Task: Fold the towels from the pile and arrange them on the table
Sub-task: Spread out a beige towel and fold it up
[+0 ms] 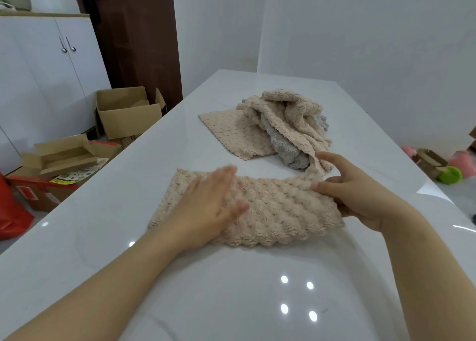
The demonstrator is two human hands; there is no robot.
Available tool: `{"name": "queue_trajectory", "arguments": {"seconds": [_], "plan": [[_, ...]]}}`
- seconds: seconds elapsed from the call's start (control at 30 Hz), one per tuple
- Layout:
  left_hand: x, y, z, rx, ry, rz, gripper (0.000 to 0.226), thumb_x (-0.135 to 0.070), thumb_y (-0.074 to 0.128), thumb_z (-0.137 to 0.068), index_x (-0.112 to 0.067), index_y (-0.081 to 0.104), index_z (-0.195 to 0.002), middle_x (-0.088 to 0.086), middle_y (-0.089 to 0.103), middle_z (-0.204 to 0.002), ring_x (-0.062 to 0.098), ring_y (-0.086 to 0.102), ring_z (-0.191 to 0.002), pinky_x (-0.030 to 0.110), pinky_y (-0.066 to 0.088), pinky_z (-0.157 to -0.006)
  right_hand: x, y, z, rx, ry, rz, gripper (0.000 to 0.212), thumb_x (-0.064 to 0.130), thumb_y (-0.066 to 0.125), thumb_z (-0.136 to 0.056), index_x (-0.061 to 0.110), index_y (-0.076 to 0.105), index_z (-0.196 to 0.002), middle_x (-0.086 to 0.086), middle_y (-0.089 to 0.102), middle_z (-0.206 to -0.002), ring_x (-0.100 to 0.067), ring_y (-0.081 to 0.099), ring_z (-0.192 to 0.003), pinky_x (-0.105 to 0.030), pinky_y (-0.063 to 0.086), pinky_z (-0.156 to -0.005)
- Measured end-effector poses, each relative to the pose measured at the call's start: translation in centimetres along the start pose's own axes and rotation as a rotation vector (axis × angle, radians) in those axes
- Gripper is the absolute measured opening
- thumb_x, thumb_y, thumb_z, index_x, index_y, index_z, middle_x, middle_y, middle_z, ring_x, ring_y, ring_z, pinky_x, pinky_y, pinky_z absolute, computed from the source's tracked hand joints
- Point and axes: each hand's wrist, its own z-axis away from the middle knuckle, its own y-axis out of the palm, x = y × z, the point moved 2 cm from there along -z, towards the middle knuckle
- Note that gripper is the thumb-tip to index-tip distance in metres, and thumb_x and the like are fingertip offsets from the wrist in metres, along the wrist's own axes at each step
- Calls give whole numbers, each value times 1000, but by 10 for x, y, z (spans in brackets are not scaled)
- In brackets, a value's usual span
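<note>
A beige towel, folded into a long strip, lies at the centre of the frame on the white tabletop. The left hand presses flat on the strip's left half, fingers straight and close together. The right hand pinches its right end, thumb on top. Just beyond, right of centre, sits the pile of beige and grey towels. Cardboard boxes stand on the floor at left.
</note>
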Motion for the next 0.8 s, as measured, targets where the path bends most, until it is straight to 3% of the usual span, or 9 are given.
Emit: {"name": "queue_trajectory", "arguments": {"seconds": [0.1,0.17,0.2,0.23,0.3,0.4,0.53,0.63,0.8], "plan": [[14,-30,1,-308,-116,400,76,-72,22,-81,-33,17,-145,-24,24,-142,-6,21,-130,23,18,-107,12,9,3,-52,-64,-30,56,8,61,-87,38,40,-129,8,54,-48,-4,44,-37,-16,37,-37],[29,-43,5,-448,-259,387,45,-50,40,-90,-31,45,-131,-13,50,-112,6,45,-108,22,33,-87,24,20,2,-75,-115,-34,57,11,63,-86,41,42,-129,4,56,-58,-3,45,-41,-15,37,-40],[38,-47,7,-481,-342,377,29,-39,44,-92,-29,56,-117,-10,52,-96,8,50,-93,22,36,-76,31,28,1,-76,-142,-36,57,12,63,-85,42,42,-129,4,56,-59,-3,45,-43,-15,37,-42],[47,-50,8,-489,-414,435,19,-31,46,-93,-29,62,-103,-8,52,-86,8,51,-80,21,36,-67,38,38,-1,-66,-166,-42,57,12,63,-86,42,42,-129,5,55,-57,-4,45,-44,-16,37,-45],[59,-54,8,-442,-497,676,21,-20,46,-93,-24,65,-88,-5,55,-74,7,51,-62,20,38,-55,53,63,-6,-17,-201,-61,56,12,62,-87,42,41,-130,8,52,-52,-6,44,-44,-20,38,-44],[69,-60,11,-294,-562,915,21,-17,46,-94,-17,65,-88,1,55,-65,4,47,-41,16,37,-40,73,104,-18,57,-207,-112,55,9,60,-87,39,42,-129,6,48,-50,-5,43,-36,-17,38,-37],[75,-61,13,-205,-604,976,20,-31,48,-94,-17,62,-94,3,63,-68,5,48,-38,16,34,-37,81,154,-33,107,-161,-111,53,13,58,-89,35,38,-132,-6,55,-70,-6,51,-38,-18,43,-39],[77,-57,12,-166,-599,932,22,-44,47,-92,-25,59,-95,2,68,-71,7,47,-40,19,34,-39,74,169,-34,170,-133,-148,39,32,53,-92,45,36,-125,-5,62,-77,-15,60,-48,-26,50,-47],[76,-47,11,-164,-491,680,23,-56,60,-77,-43,55,-96,-7,70,-74,0,58,-60,22,39,-56,59,150,-31,-42,-213,-183,25,31,52,-92,34,50,-116,7,65,-63,-9,57,-47,-22,47,-45]]}}
